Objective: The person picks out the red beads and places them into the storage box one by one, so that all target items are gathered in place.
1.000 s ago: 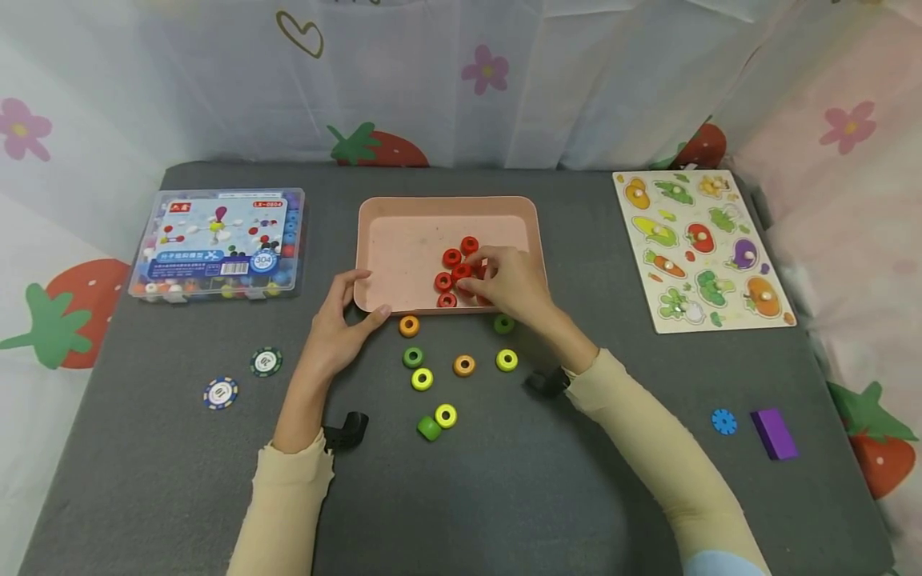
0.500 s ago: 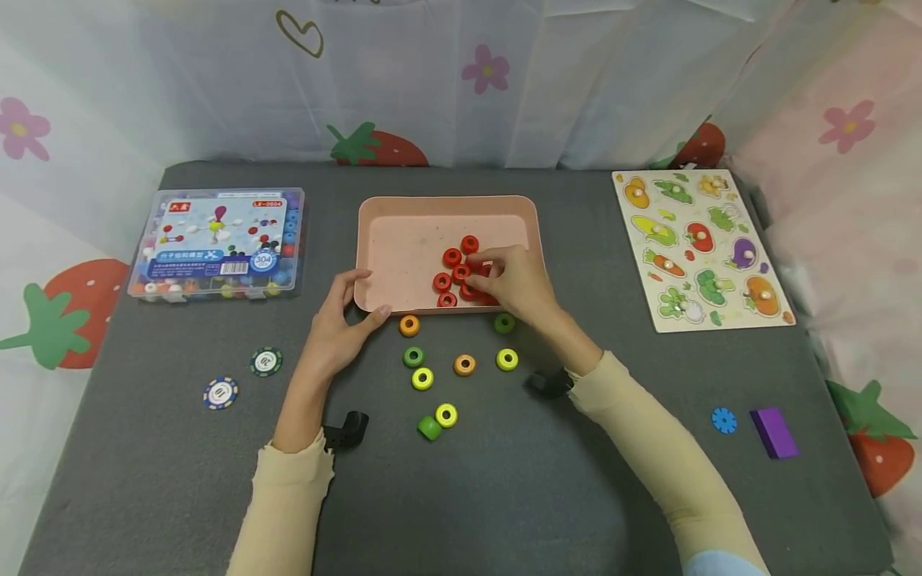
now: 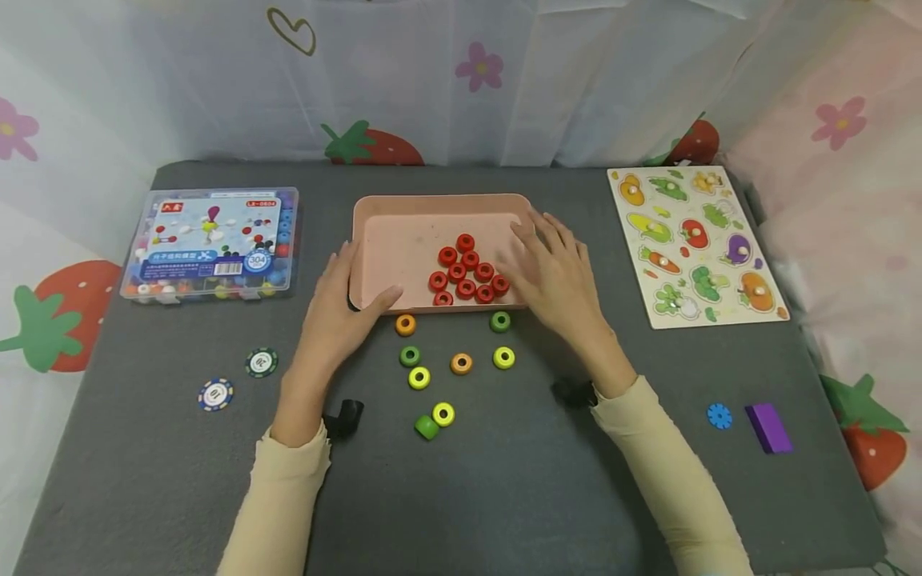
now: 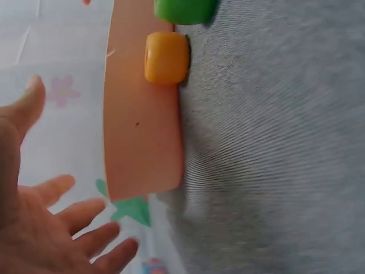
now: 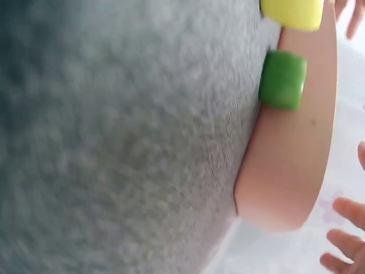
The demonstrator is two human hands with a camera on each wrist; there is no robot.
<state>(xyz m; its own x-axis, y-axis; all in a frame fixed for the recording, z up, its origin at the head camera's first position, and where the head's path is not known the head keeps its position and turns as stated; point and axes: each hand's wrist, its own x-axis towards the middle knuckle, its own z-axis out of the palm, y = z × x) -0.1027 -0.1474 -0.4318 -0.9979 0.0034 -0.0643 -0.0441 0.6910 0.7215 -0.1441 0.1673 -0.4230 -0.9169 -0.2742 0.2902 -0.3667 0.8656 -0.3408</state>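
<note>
A pink tray (image 3: 396, 232) stands at the middle of the table, with several red ring beads (image 3: 457, 273) clustered in its right half. My left hand (image 3: 334, 316) is by the tray's front left corner, fingers spread; in the left wrist view the hand (image 4: 63, 228) looks apart from the tray wall (image 4: 142, 137). Over the tray's right side is my right hand (image 3: 565, 280), its fingers extended and holding nothing. Below the tray lie orange beads (image 3: 406, 325), green beads (image 3: 500, 322) and yellow beads (image 3: 504, 358).
A clear box of coloured pieces (image 3: 212, 244) lies at the left, two poker chips (image 3: 262, 362) in front of it. On the right are a vegetable puzzle board (image 3: 699, 244), a blue disc (image 3: 719, 416) and a purple block (image 3: 769, 428).
My right hand has drawn back from the red beads to the right and its fingers have straightened. My left hand has loosened from the tray's corner, fingers more extended. The head view has shifted slightly.
</note>
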